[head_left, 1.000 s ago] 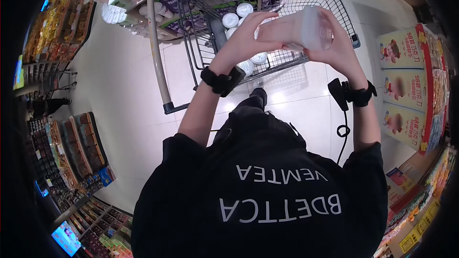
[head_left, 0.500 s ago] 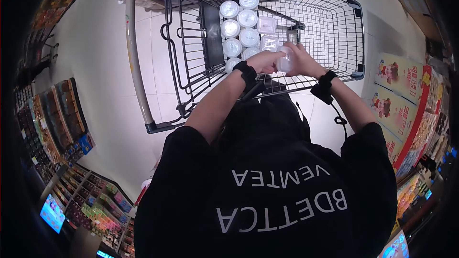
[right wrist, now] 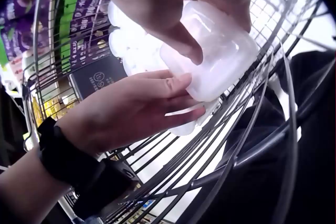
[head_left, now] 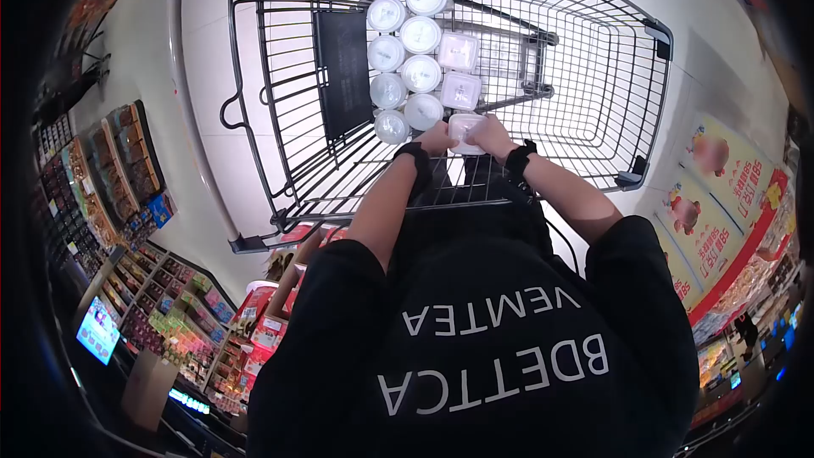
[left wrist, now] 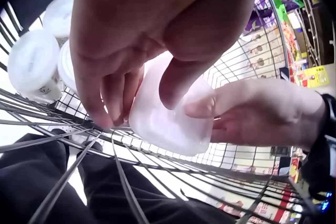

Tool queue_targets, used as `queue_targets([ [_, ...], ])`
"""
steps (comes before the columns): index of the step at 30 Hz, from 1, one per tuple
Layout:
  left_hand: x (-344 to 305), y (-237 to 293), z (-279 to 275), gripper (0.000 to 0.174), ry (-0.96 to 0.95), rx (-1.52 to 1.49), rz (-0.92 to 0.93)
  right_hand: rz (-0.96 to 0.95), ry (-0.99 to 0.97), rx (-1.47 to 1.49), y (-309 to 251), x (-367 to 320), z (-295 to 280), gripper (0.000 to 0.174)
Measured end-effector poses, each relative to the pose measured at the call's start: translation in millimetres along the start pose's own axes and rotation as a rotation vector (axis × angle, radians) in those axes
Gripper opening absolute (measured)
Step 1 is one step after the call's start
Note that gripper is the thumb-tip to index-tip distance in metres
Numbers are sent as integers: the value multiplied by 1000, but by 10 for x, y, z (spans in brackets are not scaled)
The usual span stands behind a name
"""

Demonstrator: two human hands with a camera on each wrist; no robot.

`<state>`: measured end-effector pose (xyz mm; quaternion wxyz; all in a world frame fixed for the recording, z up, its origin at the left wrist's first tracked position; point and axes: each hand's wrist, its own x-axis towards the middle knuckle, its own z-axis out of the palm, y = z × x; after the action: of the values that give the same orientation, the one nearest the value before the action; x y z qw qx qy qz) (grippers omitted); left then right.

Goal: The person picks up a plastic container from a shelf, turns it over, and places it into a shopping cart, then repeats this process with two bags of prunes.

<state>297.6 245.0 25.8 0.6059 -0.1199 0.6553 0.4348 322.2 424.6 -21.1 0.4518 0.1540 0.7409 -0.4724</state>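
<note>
My left hand [head_left: 436,138] and right hand [head_left: 492,136] pinch a square tub [head_left: 465,130], each grip partly closed; round tubs [head_left: 421,74] crowd the cart [head_left: 342,76], upper centre.

Shop: stocked shelves [head_left: 182,305], wire cart [head_left: 585,59], promotional boxes [head_left: 708,225].

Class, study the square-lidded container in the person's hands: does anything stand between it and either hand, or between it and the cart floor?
The left hand and right hand both grip the container, with nothing visible between. Whether anything lies beneath it cannot be told: it hides that patch of the shopping cart.
</note>
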Motion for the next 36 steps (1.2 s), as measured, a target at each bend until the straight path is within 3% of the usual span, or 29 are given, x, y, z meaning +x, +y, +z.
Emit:
queue_targets([
  [1,90,-105,51,40,147,41,-11,24,-61,-74,-224,-65,-44,72],
  [2,185,-208,98,51,212,236,58,131,77,84,-372,-272,-79,68],
  [5,964,-1141,238,52,190,8,185,96,53,221,-233,-105,-41,70],
  [8,388,-373,178,53,266,-10,30,118,63,362,-244,-86,-34,65],
  [11,241,-65,196,59,357,-60,-123,135,15,519,-74,103,59,57],
  [15,429,-201,176,57,220,-240,61,58,-63,503,-115,81,34,38],
  [16,695,-511,208,56,208,-215,27,30,-145,536,34,195,91,41],
  [17,912,-760,221,54,199,-192,-8,39,-33,620,-91,94,76,34],
  [19,1065,-963,214,44,239,-167,-77,-18,-126,593,64,223,114,34],
  [20,803,-650,157,40,221,25,-118,-7,-16,598,282,377,264,32],
  [21,449,-212,94,37,205,220,-158,-14,-43,619,343,417,282,29],
  [23,180,95,94,36,269,330,-204,-124,-141,275,198,316,106,22],
  [24,85,220,80,37,334,430,-264,-139,-127,271,78,253,8,22],
  [25,4,324,61,37,348,433,-249,-148,-144,-16,-70,168,-93,29],
  [27,-208,557,-30,31,340,715,-66,-170,-158,-601,-461,-35,-299,46],
  [28,-363,792,-50,30,410,771,-60,-206,-208,-682,-695,-229,-454,48],
  [29,-428,880,-76,26,525,794,48,17,-135,-662,-836,-342,-494,31],
  [30,-580,1033,-101,26,627,808,171,-144,-224,-780,-1024,-479,-629,35],
  [33,-1285,1594,-119,25,884,759,457,-134,-122,-825,-1282,-632,-744,43],
  [34,-1670,1774,-107,30,829,716,441,-257,-78,-790,-1355,-711,-760,43],
  [36,-2230,1802,-69,29,945,613,655,-488,25,-654,-1500,-827,-725,41],
])
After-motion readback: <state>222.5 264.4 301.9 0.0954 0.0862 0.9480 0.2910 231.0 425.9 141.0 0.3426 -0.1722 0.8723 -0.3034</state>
